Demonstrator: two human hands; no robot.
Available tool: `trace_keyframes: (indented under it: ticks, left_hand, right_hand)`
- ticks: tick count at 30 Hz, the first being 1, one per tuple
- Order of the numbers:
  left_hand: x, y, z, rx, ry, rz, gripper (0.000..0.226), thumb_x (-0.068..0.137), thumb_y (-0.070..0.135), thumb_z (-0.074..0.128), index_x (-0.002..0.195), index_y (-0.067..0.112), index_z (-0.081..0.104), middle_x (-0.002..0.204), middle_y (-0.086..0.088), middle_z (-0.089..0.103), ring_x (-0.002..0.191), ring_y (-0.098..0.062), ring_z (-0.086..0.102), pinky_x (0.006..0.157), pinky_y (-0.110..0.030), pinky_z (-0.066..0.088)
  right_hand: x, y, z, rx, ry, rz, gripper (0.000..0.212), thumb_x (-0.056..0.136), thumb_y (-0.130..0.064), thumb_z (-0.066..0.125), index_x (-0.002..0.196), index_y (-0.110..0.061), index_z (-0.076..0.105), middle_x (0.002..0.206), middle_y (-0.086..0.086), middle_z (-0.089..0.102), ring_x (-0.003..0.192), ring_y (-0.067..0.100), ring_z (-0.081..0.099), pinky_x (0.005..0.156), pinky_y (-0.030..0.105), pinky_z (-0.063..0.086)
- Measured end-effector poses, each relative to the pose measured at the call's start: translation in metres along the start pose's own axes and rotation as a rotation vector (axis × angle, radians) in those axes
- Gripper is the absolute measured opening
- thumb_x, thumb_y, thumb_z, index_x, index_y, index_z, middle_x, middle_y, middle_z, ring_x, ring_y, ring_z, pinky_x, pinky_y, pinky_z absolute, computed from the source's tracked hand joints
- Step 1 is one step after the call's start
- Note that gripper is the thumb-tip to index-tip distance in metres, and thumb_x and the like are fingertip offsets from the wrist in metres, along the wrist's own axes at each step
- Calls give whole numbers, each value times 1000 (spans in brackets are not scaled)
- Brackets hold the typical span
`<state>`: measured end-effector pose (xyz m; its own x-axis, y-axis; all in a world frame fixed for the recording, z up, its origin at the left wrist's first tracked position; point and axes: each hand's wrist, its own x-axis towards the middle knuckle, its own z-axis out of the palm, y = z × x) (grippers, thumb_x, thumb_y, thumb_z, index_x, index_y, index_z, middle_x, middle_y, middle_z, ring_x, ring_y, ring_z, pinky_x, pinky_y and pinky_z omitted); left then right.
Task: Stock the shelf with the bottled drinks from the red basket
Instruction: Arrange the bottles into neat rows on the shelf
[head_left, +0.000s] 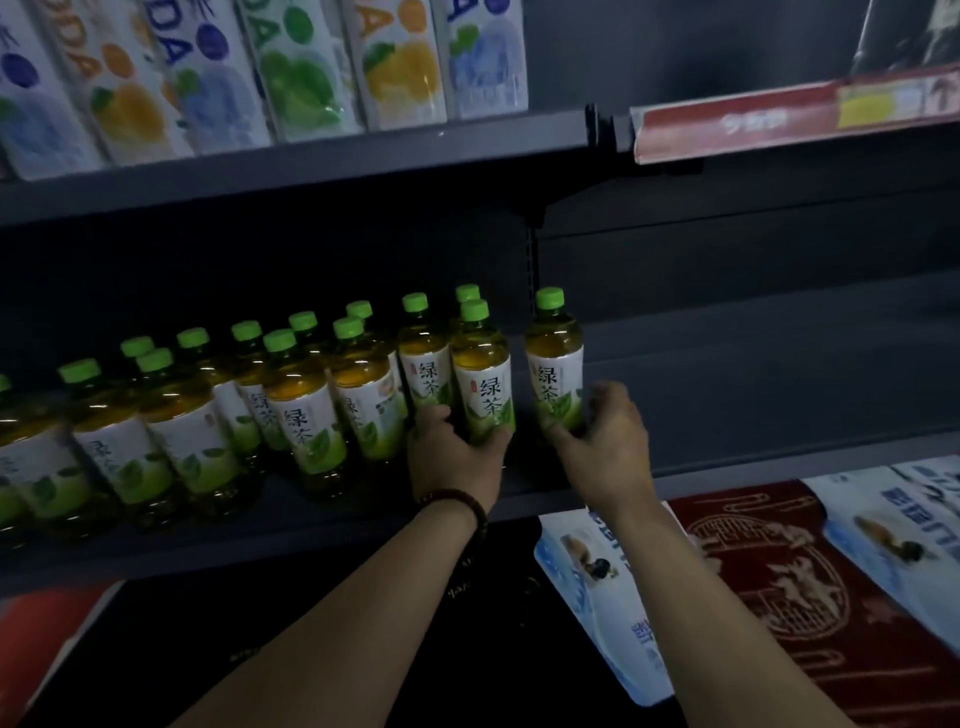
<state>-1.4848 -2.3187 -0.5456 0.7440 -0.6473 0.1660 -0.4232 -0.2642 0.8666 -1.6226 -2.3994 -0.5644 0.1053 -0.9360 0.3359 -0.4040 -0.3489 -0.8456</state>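
Several green-tea bottles with green caps stand in rows on the dark middle shelf (779, 395). My left hand (454, 457), with a bead bracelet on its wrist, grips the base of one upright green-tea bottle (480, 374) at the right end of the rows. A separate green-tea bottle (553, 358) stands upright a little further right, and my right hand (605, 436) is curled around its lower part, fingers on both sides. The red basket is not in view.
White soda bottles (270, 73) fill the shelf above. A red price strip (789, 117) runs along the upper right shelf edge. Flat packs in blue-white (602, 597) and red (779, 587) lie below. The middle shelf is bare to the right of the bottles.
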Motion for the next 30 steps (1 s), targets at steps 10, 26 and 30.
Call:
trace_keyframes:
  ticks: [10,26,30]
  left_hand:
    - [13,-14,37,44,73,-28,46,80,43,81,112,36,48,129,1,69,122,-34,64,103,-64,48]
    - [0,-35,-1,2,288,-64,45,84,35,85,121,24,64,131,0,64,124,-25,61,104,-44,52]
    - [4,-38,-2,-51,317,-77,45,76,38,91,111,22,68,119,1,74,115,-23,69,98,-40,56]
  right_hand:
    - [12,13,10,65,-31,42,47,86,-33,82,126,-23,59,115,-1,71,108,21,67,92,39,56]
    - [-16,-13,51,180,-162,-54,39,90,-31,79,127,-24,66,111,-7,76,102,12,70,87,31,58]
    - [-12,-13,55,175,-143,-36,43,88,-33,81,126,-22,65,112,-4,75,104,14,69,86,31,56]
